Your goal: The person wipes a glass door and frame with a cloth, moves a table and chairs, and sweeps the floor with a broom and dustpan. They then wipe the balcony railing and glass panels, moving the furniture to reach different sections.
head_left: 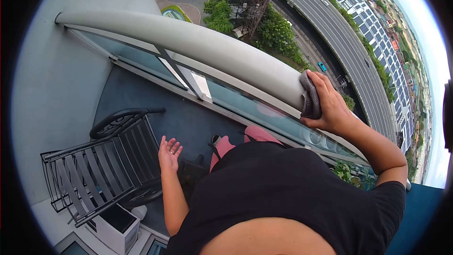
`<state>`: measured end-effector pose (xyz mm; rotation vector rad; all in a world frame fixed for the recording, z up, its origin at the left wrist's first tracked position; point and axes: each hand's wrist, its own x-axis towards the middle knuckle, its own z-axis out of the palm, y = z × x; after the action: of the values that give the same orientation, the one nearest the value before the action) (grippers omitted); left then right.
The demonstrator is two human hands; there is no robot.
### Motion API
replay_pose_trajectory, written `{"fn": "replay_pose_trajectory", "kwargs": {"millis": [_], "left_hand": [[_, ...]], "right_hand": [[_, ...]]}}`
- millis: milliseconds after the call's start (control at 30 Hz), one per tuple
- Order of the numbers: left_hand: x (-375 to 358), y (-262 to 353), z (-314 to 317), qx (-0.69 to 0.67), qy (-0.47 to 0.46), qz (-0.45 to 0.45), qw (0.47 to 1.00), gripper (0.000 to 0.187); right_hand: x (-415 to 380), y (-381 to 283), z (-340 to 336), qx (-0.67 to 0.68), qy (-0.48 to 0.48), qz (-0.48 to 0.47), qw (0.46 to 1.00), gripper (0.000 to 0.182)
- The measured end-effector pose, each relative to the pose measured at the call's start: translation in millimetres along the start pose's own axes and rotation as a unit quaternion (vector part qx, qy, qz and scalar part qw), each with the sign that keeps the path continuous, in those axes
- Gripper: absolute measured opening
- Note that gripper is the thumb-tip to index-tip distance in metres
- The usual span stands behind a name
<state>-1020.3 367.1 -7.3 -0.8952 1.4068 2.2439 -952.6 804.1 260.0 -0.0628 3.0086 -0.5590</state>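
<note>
"Cloth of grey textured fabric (309, 95): where is it held?"

"Against the broad, rounded, pale grey handrail (203, 42), near its right-hand visible stretch. It is grasped by the right hand (325, 101), with the fingers curled over the fabric."

"And the left hand (170, 155)?"

"It is held up away from the rail, palm showing, fingers loosely spread and released; nothing is gripped by it."

"How is the surface seen?"

"Smooth and curved, joined at its far left end to a pale grey wall (56, 85). Bluish glass panels (236, 100) are set beneath it, above a dark blue-grey floor (137, 85)."

"What else is placed on the balcony?"

"A dark metal chair with slats (133, 148) is stood near the wall, beside a white box-shaped object with a dark top (127, 236). Green leafy foliage (345, 172) is partly hidden by the body. Beyond the rail, a wide grey elevated road (330, 23) and green trees (278, 33) are seen far below."
</note>
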Motion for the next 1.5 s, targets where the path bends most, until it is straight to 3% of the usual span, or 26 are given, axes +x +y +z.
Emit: {"fn": "replay_pose_trajectory", "kwargs": {"millis": [333, 467, 633, 800, 900, 967, 1167, 1500], "left_hand": [[63.0, 82.4, -42.3, -0.104, 0.046, 0.076, 0.991, 0.048], [119.2, 126.4, -63.1, -0.118, 0.091, 0.098, 0.984, 0.05], [201.6, 200.4, -101.1, -0.134, 0.159, 0.132, 0.969, 0.052], [211.9, 237.1, -152.4, -0.14, 0.253, 0.102, 0.952, 0.052], [197.8, 228.4, -179.9, -0.179, 0.325, 0.068, 0.926, 0.051], [191.6, 219.3, -192.9, -0.173, 0.355, 0.044, 0.918, 0.05], [208.3, 262.2, -203.7, -0.147, 0.363, 0.012, 0.92, 0.05], [300.6, 372.6, -264.9, -0.163, 0.364, 0.033, 0.916, 0.053]], "right_hand": [[258.7, -145.5, 58.2, -0.064, 0.068, -0.145, 0.985, 0.091], [388.5, -221.3, 74.6, -0.064, 0.048, -0.175, 0.981, 0.086], [547.6, -321.6, 101.8, -0.082, 0.033, -0.173, 0.981, 0.076], [677.1, -405.9, 129.3, -0.075, 0.022, -0.143, 0.987, 0.079], [734.5, -445.6, 143.7, -0.067, 0.033, -0.133, 0.988, 0.077], [768.5, -466.3, 160.4, -0.068, 0.11, -0.092, 0.987, 0.072], [840.6, -524.2, 186.2, -0.105, 0.207, -0.077, 0.97, 0.053], [979.5, -614.0, 204.7, -0.121, 0.192, -0.056, 0.972, 0.048]]}}
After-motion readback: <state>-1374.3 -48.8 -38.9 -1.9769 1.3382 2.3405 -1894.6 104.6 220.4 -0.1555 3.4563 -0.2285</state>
